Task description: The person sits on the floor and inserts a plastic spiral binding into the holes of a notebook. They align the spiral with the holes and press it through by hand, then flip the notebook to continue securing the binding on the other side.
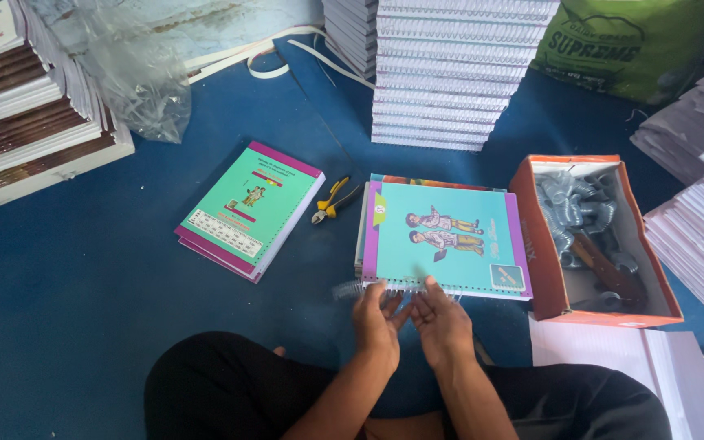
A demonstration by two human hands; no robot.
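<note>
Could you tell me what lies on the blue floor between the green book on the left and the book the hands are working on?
In the head view, yellow-handled pliers lie between the green book and the worked book.

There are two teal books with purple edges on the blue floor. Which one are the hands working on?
The right-hand teal book, lying beside the orange box. Both hands, left hand and right hand, touch the spiral coil at its near edge. The other teal book lies apart, untouched, left of the pliers.

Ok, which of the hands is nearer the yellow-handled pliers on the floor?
Left. The left hand sits at the teal book's spiral edge, below and slightly right of the pliers. The right hand lies further right, further from them.
</note>
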